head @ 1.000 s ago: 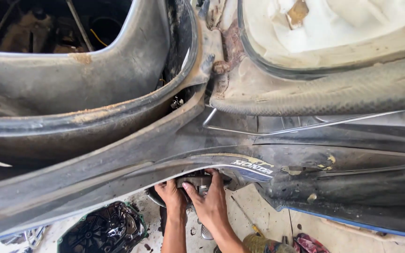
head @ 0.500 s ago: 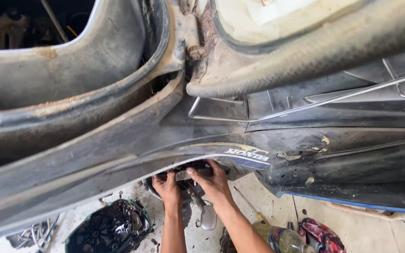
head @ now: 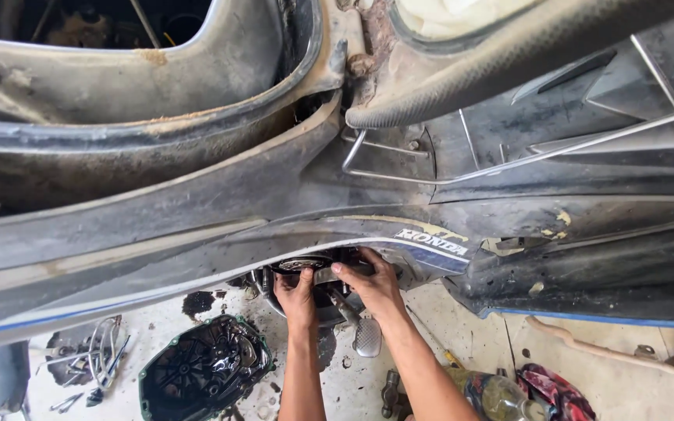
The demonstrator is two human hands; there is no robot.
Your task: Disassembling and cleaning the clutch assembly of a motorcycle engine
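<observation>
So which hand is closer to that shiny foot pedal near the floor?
Right. The right hand grips the engine part just above the foot pedal, wrist beside it. The left hand sits further left, across the engine opening.

Both hands reach under the dusty black side panel of a motorcycle and touch the engine part (head: 317, 273), a dark, greasy round metal assembly. It sits mostly hidden below the panel edge, just above the silver foot pedal.

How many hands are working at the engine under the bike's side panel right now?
2. The left hand grips the engine part below the side panel; the right hand is beside it, fingers on the same part. No other hands show.
</observation>
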